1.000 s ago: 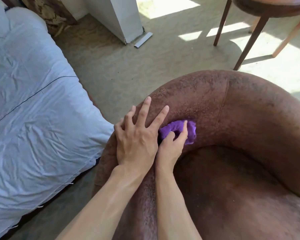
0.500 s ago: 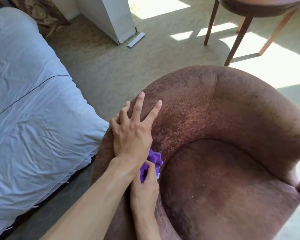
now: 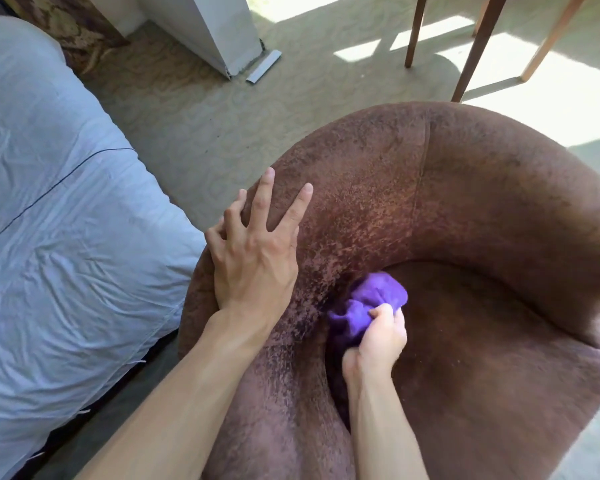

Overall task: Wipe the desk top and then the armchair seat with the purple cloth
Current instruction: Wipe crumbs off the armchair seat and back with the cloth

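A brown round-backed armchair point(image 3: 482, 209) fills the right half of the view, its seat point(image 3: 492, 358) sunk below the curved back and arm. A bunched purple cloth point(image 3: 371, 299) lies at the seat's left edge, against the inner wall of the left arm. My right hand point(image 3: 378, 337) grips the cloth with curled fingers and holds it down on the seat. My left hand point(image 3: 253, 251) rests flat on top of the chair's left arm, fingers spread and straight. The desk top is out of view.
A bed with a pale blue cover point(image 3: 59, 230) stands close on the left, with a narrow gap to the chair. Wooden legs of a table point(image 3: 475, 46) stand behind the chair on sunlit carpet. A white post point(image 3: 215, 26) stands at the top.
My right hand has carried the cloth from the inner side of the chair's left arm down and right onto the seat's left edge. My left hand has stayed on the arm.
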A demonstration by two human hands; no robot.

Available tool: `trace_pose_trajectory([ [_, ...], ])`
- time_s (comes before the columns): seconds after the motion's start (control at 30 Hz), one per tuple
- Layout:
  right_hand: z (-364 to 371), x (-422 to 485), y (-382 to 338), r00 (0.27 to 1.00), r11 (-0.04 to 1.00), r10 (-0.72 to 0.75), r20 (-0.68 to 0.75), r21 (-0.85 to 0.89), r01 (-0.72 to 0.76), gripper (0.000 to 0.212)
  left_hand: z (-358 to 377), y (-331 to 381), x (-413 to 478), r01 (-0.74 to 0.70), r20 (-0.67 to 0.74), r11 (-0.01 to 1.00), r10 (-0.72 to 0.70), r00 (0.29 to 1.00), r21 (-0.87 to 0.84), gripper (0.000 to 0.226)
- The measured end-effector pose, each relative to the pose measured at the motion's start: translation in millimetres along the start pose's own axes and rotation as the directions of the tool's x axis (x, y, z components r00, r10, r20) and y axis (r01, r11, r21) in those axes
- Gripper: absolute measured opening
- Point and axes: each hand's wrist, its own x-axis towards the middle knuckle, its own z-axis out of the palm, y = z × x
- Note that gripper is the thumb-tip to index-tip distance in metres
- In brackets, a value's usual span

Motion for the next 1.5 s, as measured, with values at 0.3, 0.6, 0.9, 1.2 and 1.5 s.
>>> trace_pose_trajectory([
  [0.3, 73.9, -20.8, 8.1, 0.952, 0.854, -0.195, 0.236, -0.436, 0.284, 0.073, 5.5, 3.9, -1.7, -0.019, -0.028, 0.999, 0.021, 0.999, 0.047, 0.061],
  [0.6, 29.6, -84.0, 29.7, 0.842, 0.65, -0.217, 0.494, -0.571, 0.502, 0.071, 2.6, 5.0, 1.7, 0.001, -0.027, 0.999, 0.0, 1.0, 0.046, 0.074],
  [0.9, -55.9, -63.7, 41.8, 0.882, 0.644, -0.035, 0.47, -0.664, 0.379, 0.072, -12.9, -0.9, -4.4, -0.003, 0.028, 0.997, 0.005, 1.0, -0.071, 0.062],
  [1.2, -60.0, 31.3, 22.9, 0.996, 0.975, 0.0, 0.088, -0.22, 0.02, 0.043, -1.7, 26.5, -111.3, -0.282, 0.417, 0.942, 0.185, 0.89, 0.183, 0.064],
  [1.5, 29.4, 65.5, 58.3, 0.925, 0.766, -0.045, 0.376, -0.581, 0.274, 0.079, 15.6, 22.4, -115.4, -0.336, 0.509, 0.885, 0.137, 0.85, 0.323, 0.057],
])
